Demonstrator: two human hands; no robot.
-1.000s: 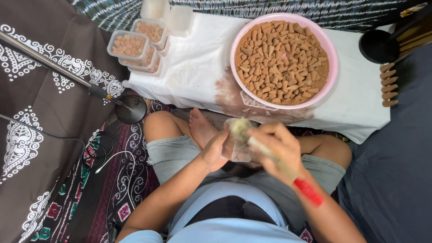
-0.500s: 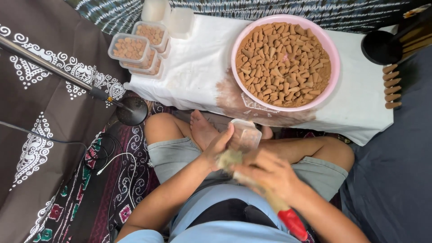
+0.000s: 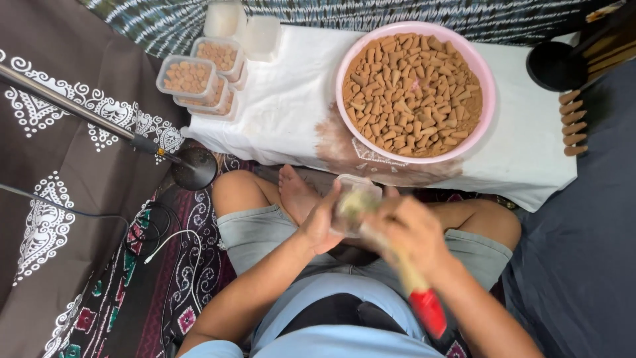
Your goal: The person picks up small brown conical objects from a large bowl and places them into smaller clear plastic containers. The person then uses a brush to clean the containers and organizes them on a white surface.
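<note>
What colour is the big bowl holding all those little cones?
Pink. The bowl shows best in the head view, on the white cloth, full of brown cones.

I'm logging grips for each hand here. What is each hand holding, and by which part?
The left hand grips a small clear tub by its side. The right hand holds a red-handled brush around its shaft, above the handle.

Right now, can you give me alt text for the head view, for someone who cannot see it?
A seated person's left hand holds a small clear plastic container over the lap while the right hand works a red-handled brush at it. Ahead, a white cloth bears a pink bowl of brown cones and lidded filled containers.
</note>
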